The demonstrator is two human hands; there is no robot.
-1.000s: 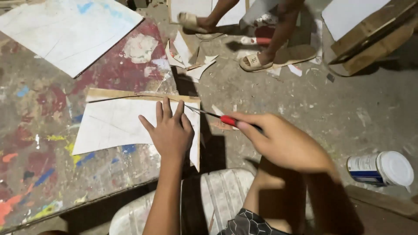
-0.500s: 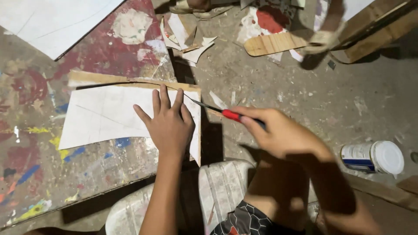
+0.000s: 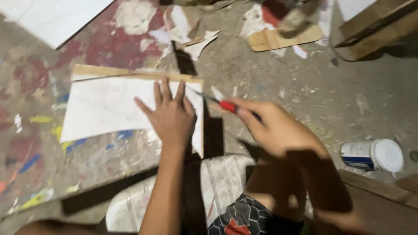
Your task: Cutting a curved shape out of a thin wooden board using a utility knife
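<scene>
Fingers of the left hand [image 3: 173, 116] splay flat on smooth white sheet [image 3: 109, 109]; right hand [image 3: 278, 128] clenches its grip around a red-handled knife [image 3: 220, 103].

My knife [image 3: 227, 105] has a red handle. The sheet [image 3: 109, 111] is white with a tan cardboard edge at 12 o'clock. The board [image 3: 52, 165] is grey, blotched red, blue and yellow. At 4 o'clock, the jar [image 3: 370, 155] is white with a blue band. My shorts [image 3: 244, 217] show black hexagons with red.
</scene>
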